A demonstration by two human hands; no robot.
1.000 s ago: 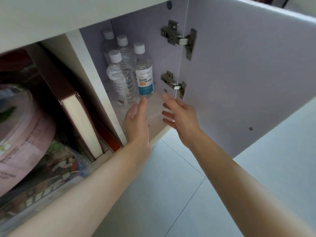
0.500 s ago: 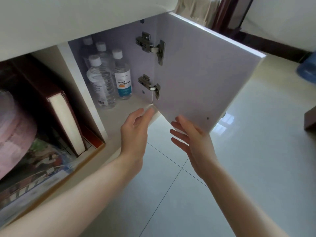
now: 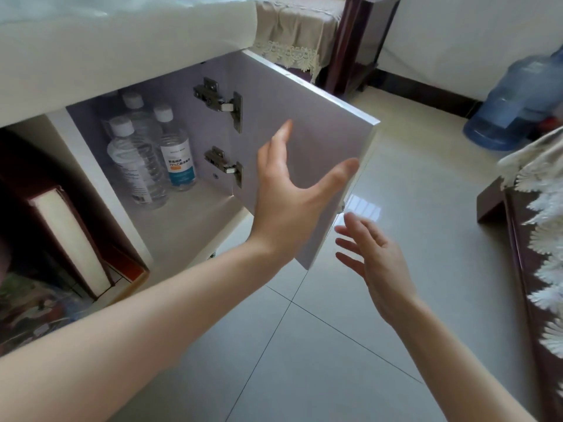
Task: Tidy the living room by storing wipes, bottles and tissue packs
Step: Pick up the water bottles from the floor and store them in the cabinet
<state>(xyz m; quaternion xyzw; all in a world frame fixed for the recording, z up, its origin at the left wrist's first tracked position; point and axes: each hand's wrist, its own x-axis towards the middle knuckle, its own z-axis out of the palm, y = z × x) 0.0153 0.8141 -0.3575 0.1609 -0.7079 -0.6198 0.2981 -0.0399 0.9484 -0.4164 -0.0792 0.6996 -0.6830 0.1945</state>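
Lilac door [image 3: 320, 141] ajar beside stored bottles [image 3: 146, 159]

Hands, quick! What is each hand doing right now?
Left hand: open, fingers straight, against the inside of the cabinet door, holding nothing.
Right hand: open, fingers spread, in the air beside the door's edge, holding nothing.

Bright, soft daylight all round here. There's a hard glare patch on the floor tiles [image 3: 364, 208], just right of centre. The cabinet interior [image 3: 189, 214] sits in mild shade, and the shelf [image 3: 18, 166] at 9 o'clock goes properly dark. The right hand [image 3: 377, 257] looks motion-smeared, and the blue jug [image 3: 511, 102] at 2 o'clock is soft. Wide-angle bending curves the straight lines at 11 and 4 o'clock.
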